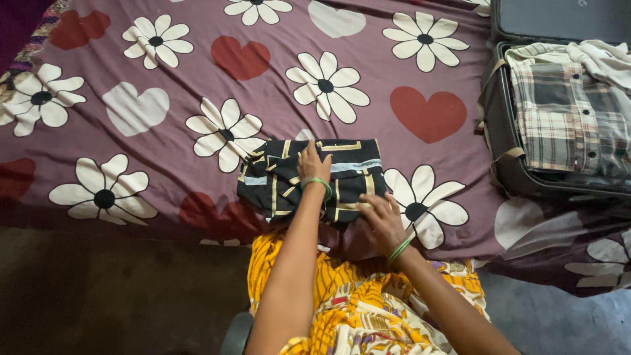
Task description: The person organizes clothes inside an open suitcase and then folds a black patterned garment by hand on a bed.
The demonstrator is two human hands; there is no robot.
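A folded black garment (309, 179) with gold and pale blue stripes lies near the front edge of the bed (197, 79), on a purple bedsheet (368, 125) printed with white flowers and red and white hearts. The left hand (313, 164) rests flat on top of the garment, fingers spread and pointing away from the person, its grip wide and closed on nothing; a green bangle (318, 183) circles that wrist. The right hand (381, 220) lies at the garment's near right corner, fingers loosely curved against the cloth edge, pressing rather than clasping; thin green bangles (399, 250) sit on its wrist. To the right, well apart from the garment, an open dark suitcase (501, 125) rests on the bed with a folded plaid shirt (559, 118) and a pale cloth (605, 59) inside. Nothing lies between the garment and the suitcase but bare sheet. Below the hands, the person's yellow patterned clothing (355, 296) fills the foreground.
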